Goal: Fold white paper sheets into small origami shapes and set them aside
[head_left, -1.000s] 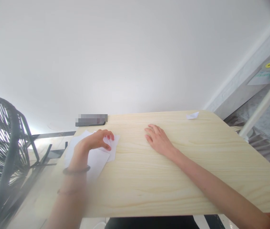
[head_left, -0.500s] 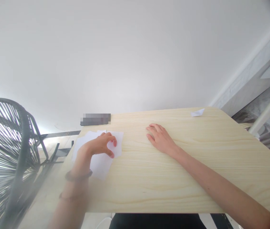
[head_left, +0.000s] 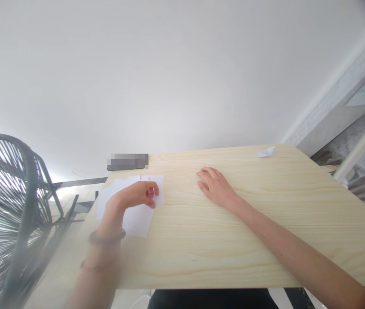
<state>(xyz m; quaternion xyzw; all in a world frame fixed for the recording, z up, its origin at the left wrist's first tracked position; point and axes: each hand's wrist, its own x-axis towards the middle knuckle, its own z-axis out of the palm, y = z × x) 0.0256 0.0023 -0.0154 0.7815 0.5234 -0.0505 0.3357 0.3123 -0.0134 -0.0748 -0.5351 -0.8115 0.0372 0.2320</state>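
Observation:
Several loose sheets of white paper (head_left: 137, 223) lie overlapping on the left side of the wooden table (head_left: 182, 244). Over them, my left hand (head_left: 140, 193) has its fingers curled and its thumb drawn in close, pinching at a sheet near the right edge of the stack; the contact itself is partly hidden. My right hand (head_left: 216, 186) rests flat on the bare wood at mid-table, fingers stretched out and holding nothing. A small folded piece of white paper (head_left: 265, 152) sits at the far right of the table.
A blurred dark object (head_left: 127, 162) lies at the table's back left corner, against the white wall (head_left: 182, 77). To the left stands a woven chair (head_left: 29, 184). A pale pole (head_left: 363, 139) rises beyond the table's right edge.
My left thumb has closed in toward the curled fingers, and the sheets under that hand have shifted and turned slightly. My right hand stays where it was.

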